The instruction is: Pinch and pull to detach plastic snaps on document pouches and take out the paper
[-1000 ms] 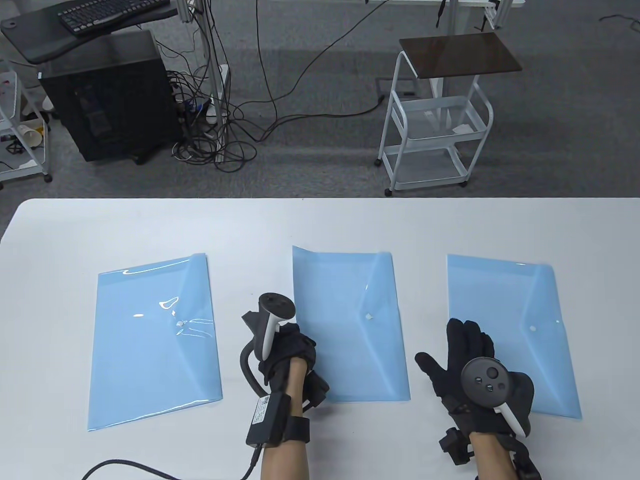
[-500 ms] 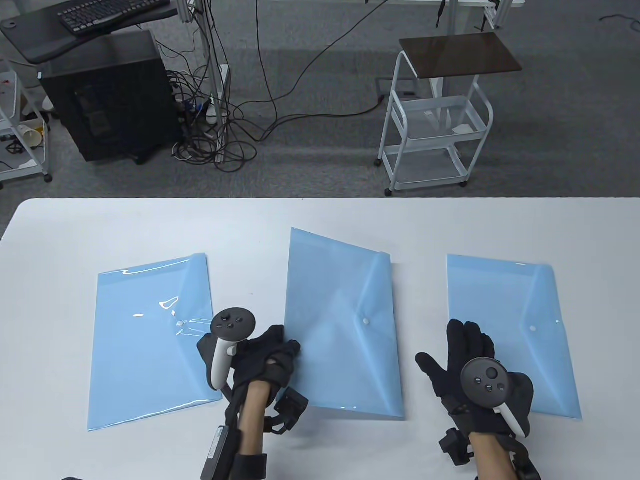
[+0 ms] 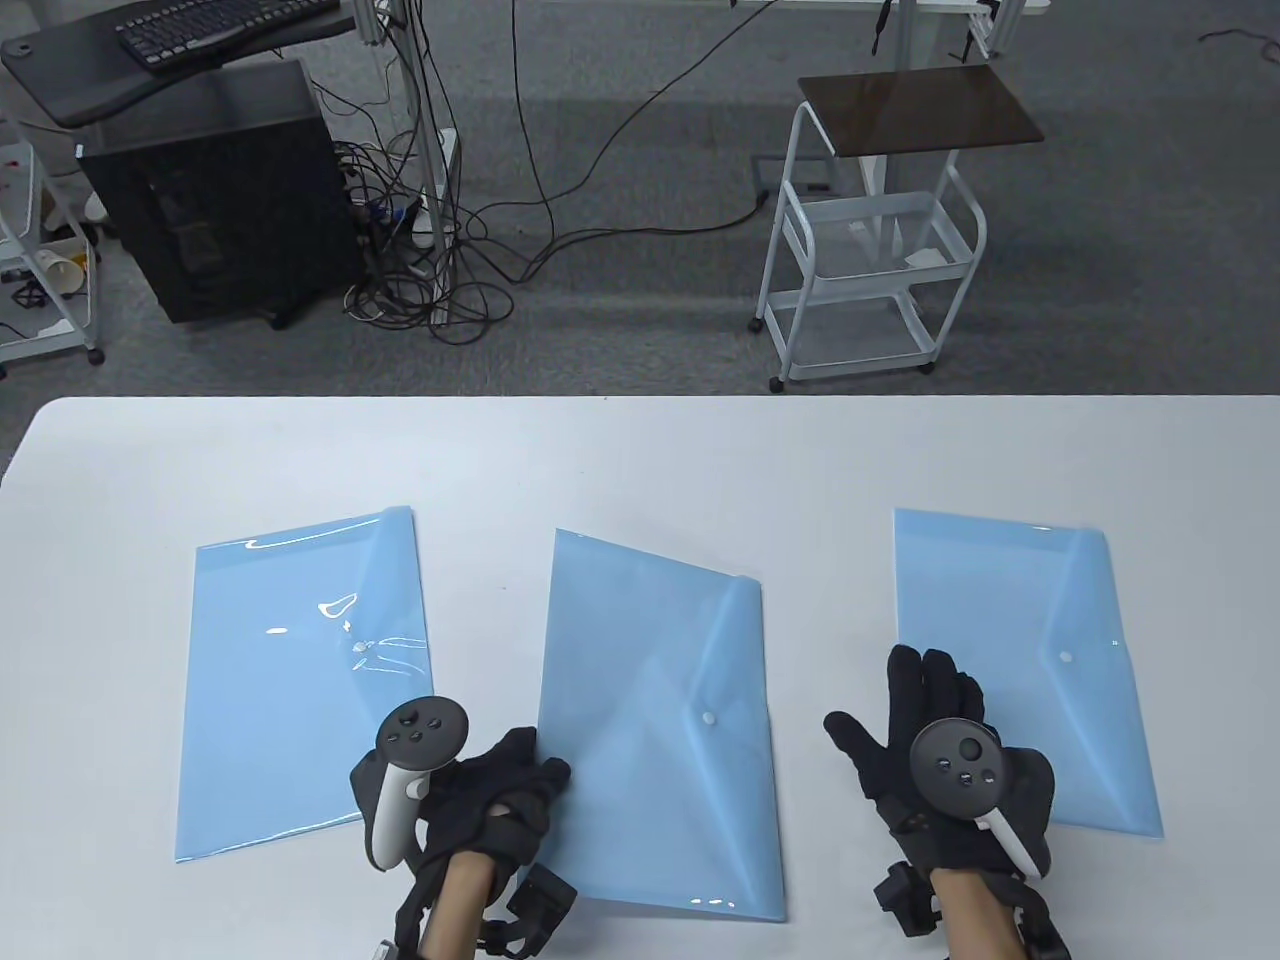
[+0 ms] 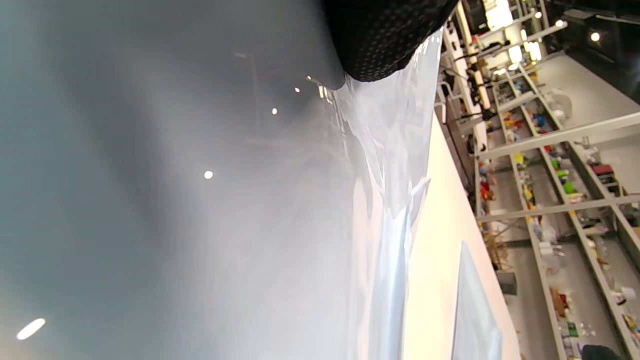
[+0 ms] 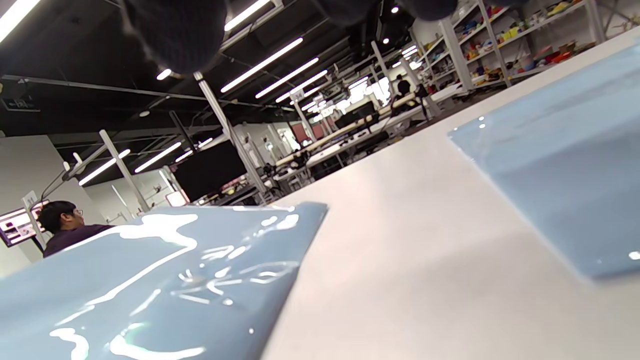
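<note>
Since the earlier frames, the middle pouch (image 3: 655, 720) had come nearer to the person and lay skewed on the white table (image 3: 640, 450), its snap (image 3: 709, 718) closed. The left hand (image 3: 500, 795) gripped its left edge; the fingertips were hidden underneath. The right hand (image 3: 925, 750) rested flat, fingers spread, on the right pouch (image 3: 1020, 620).

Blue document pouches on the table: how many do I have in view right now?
3. The left pouch lies untouched; the middle pouch is held at its near-left edge by the left hand; the right pouch lies under the flat right hand. None looks hidden.
</note>
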A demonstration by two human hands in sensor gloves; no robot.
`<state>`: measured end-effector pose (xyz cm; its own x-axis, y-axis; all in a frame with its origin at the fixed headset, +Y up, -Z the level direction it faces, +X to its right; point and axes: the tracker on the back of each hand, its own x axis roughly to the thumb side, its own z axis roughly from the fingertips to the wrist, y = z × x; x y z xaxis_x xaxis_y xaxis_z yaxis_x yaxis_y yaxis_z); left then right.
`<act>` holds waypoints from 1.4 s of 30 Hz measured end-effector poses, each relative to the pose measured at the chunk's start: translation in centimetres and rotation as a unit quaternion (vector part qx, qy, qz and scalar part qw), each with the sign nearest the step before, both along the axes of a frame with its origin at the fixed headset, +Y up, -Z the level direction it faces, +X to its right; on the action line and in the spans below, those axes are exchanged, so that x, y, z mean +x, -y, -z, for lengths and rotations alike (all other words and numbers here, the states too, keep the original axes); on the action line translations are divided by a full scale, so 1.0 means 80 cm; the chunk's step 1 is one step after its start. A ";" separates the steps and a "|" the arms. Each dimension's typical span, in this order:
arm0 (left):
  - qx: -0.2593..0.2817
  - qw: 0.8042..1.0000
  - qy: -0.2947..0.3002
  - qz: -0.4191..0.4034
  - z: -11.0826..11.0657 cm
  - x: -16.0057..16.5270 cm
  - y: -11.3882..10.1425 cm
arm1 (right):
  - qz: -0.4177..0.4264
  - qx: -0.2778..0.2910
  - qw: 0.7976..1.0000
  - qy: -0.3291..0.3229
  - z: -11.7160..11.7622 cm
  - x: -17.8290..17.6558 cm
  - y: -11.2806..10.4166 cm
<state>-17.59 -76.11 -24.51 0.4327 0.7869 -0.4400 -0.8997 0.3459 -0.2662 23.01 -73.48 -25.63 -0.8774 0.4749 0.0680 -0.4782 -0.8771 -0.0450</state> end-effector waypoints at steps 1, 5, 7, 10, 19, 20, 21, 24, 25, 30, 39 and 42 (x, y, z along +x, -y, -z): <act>-0.003 1.000 0.001 0.004 0.000 -0.001 0.002 | -0.001 -0.001 1.000 -0.002 0.000 -0.001 0.000; -0.023 0.999 0.000 0.024 0.002 -0.001 0.015 | -0.009 -0.005 1.000 -0.015 -0.001 -0.010 0.001; -0.035 0.998 0.004 0.044 0.004 0.002 0.021 | -0.018 -0.005 0.999 -0.026 -0.002 -0.016 0.001; -0.040 0.997 0.012 0.070 0.007 0.006 0.024 | -0.032 -0.006 0.999 -0.038 -0.003 -0.024 0.000; -0.037 0.994 0.017 0.104 0.009 0.010 0.024 | -0.046 -0.036 0.992 -0.111 -0.004 -0.073 -0.017; -0.036 0.993 0.018 0.108 0.009 0.011 0.024 | -0.049 -0.044 0.991 -0.118 -0.001 -0.081 -0.019; -0.036 0.993 0.017 0.110 0.009 0.011 0.024 | -0.052 -0.052 0.990 -0.123 0.000 -0.087 -0.020; -0.034 0.993 0.019 0.113 0.009 0.012 0.024 | -0.062 -0.092 0.984 -0.138 0.009 -0.113 -0.021; -0.035 0.993 0.019 0.111 0.009 0.011 0.024 | -0.070 -0.108 0.981 -0.144 0.012 -0.123 -0.020; -0.038 0.993 0.019 0.109 0.009 0.011 0.024 | -0.144 -0.149 0.965 -0.160 0.028 -0.165 -0.010; -0.039 0.992 0.021 0.117 0.009 0.012 0.023 | -0.251 -0.191 0.937 -0.149 0.057 -0.209 0.027; -0.040 0.992 0.022 0.118 0.009 0.012 0.022 | -0.283 -0.194 0.928 -0.146 0.062 -0.218 0.037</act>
